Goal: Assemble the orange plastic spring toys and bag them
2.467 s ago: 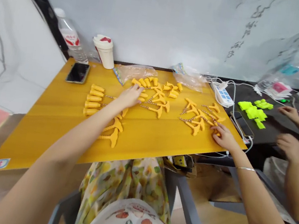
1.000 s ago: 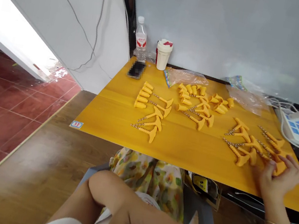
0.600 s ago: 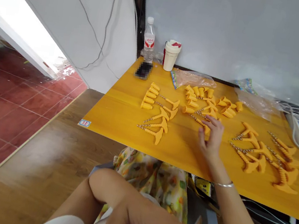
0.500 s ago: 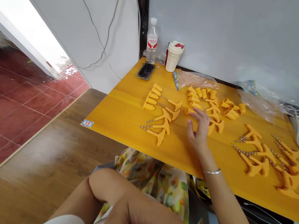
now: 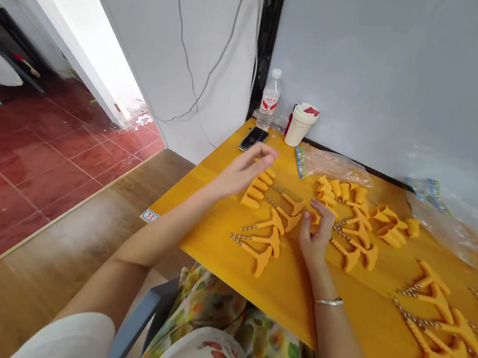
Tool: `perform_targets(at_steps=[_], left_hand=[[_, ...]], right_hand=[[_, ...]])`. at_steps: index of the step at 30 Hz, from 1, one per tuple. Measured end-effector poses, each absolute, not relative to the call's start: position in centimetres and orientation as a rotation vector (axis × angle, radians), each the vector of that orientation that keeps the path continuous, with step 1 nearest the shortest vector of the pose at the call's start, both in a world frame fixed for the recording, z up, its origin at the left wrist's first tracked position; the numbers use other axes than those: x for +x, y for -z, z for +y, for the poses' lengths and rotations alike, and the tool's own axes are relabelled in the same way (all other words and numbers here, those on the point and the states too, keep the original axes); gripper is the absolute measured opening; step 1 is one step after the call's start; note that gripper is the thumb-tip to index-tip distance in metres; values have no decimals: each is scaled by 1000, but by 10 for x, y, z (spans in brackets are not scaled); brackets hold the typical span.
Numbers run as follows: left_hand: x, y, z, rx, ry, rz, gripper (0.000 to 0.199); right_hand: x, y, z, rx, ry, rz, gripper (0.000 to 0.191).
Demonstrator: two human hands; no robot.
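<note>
My left hand (image 5: 244, 171) hovers over the left part of the table, fingers stretched out and holding nothing. Beneath it lies a row of yellow plastic sleeves (image 5: 255, 193), partly covered by the hand. My right hand (image 5: 316, 234), a bangle on its wrist, is at mid-table with thumb and fingers apart. A yellow sleeve (image 5: 315, 216) shows between them; whether they touch it I cannot tell. Left of this hand lie several yellow T-handled spiral screws (image 5: 263, 241), metal tips pointing left. More such screws (image 5: 355, 235) lie just to its right.
Loose sleeves (image 5: 391, 229) and clear plastic bags (image 5: 333, 165) lie along the back. A bottle (image 5: 269, 101), a white cup (image 5: 300, 125) and a phone (image 5: 253, 139) occupy the far left corner. Another group of screws (image 5: 439, 322) spreads across the right side.
My left hand has risen from my lap to above the row of sleeves. Relative to the table, my right hand has moved slightly left. The view has turned left.
</note>
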State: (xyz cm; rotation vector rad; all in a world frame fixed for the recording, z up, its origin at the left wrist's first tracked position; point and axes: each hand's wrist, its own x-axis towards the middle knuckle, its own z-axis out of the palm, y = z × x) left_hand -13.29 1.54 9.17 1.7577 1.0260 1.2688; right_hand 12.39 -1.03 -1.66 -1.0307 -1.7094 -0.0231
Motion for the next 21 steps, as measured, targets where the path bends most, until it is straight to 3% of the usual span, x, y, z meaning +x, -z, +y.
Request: perform_targets(at_steps=[3,6,11,21], left_hand=[[-138,-59,120,1855,-1020,1822,48],[-139,-31,186,1854,-574,2174,77],[-126,-10,236,1788,-365,2285,105],[-121,-15,240,1776,-238,2321,100]], right_hand=[[123,20,-10,-1042,6,-1750,27],[122,23,-9,-1037,-17,-1778,26],[123,22,-8,-1039,-21,-1746,28],[120,24,-9,-1019,-44,-1776,30]])
